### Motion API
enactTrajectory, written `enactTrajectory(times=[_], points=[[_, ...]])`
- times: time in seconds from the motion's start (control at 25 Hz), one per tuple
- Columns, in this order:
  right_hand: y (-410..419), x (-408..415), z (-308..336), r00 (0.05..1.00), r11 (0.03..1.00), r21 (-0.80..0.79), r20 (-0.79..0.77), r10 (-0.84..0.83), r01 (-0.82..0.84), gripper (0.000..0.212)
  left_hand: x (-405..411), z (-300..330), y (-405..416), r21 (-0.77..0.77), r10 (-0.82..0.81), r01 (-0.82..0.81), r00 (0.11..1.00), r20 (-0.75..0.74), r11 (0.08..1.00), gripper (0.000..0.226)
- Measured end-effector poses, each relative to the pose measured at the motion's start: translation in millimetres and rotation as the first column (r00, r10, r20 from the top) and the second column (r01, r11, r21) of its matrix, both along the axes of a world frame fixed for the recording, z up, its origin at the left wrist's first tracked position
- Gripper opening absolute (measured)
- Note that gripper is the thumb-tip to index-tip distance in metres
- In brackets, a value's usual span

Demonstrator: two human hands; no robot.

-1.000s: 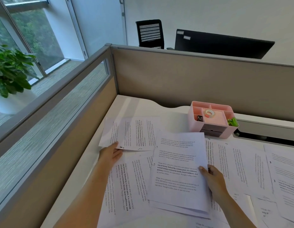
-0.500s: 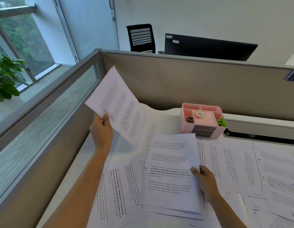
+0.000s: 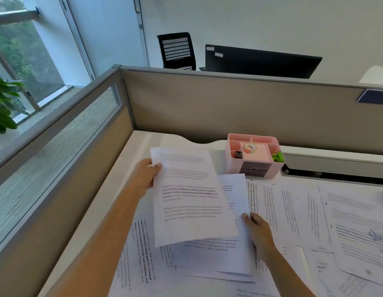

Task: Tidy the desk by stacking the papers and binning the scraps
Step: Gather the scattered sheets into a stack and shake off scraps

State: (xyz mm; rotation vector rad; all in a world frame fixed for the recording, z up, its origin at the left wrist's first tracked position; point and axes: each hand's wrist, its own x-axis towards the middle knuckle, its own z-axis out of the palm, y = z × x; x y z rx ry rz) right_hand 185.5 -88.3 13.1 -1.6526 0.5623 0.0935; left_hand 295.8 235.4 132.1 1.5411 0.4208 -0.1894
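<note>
White printed sheet of paper (image 3: 192, 196) is pinched at its far left corner by the left hand (image 3: 146, 175), thumb on top, fingers hidden underneath. Sheet is held face up, slightly blurred, just above the growing stack of white printed pages (image 3: 224, 254), likely so it can be laid square on top. Stack is steadied at its right edge by the right hand (image 3: 258, 229), thumb on the top page, fingers curled round the edge; probably held so the pages do not slide. Left forearm is stretched far-right across the near left of the white desk (image 3: 130, 168), wrist turned inward; right forearm is angled in from the near right. More loose printed pages (image 3: 304, 211) are spread flat to the right, not yet gathered. Pink plastic desk organiser (image 3: 253, 156) is set far, just beyond the sheet. No scraps or bin can be made out.
</note>
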Motion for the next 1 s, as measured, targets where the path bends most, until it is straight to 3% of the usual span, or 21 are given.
enactTrajectory(times=[0.12,0.24,0.4,0.52,0.84,1.0], points=[[-2,-1,0,0.999,0.997,0.076,0.007,-0.036,0.035,0.035,-4,-42,-29,0.185,-0.021,0.044,0.992,-0.123,0.982,0.014],[-4,2,5,0.995,0.989,0.125,-0.065,-0.072,0.080,0.053,-10,-65,-53,0.393,-0.064,0.104,0.991,-0.115,0.914,0.021],[-6,3,6,0.998,0.989,0.148,-0.066,-0.018,0.028,0.037,-10,-85,-65,0.686,-0.165,0.176,0.983,-0.083,0.706,0.042],[-10,3,4,0.995,0.987,0.150,-0.080,0.063,-0.051,0.050,-10,-93,-64,0.711,-0.209,0.199,0.975,-0.074,0.674,0.036],[-11,1,7,0.994,0.977,0.188,-0.021,0.107,-0.101,0.026,-15,-92,-69,0.667,-0.259,0.232,0.964,-0.060,0.708,0.044],[-8,0,2,0.996,0.986,0.142,-0.004,0.091,-0.090,0.020,-21,-93,-86,0.657,-0.243,0.209,0.969,-0.040,0.725,0.026]])
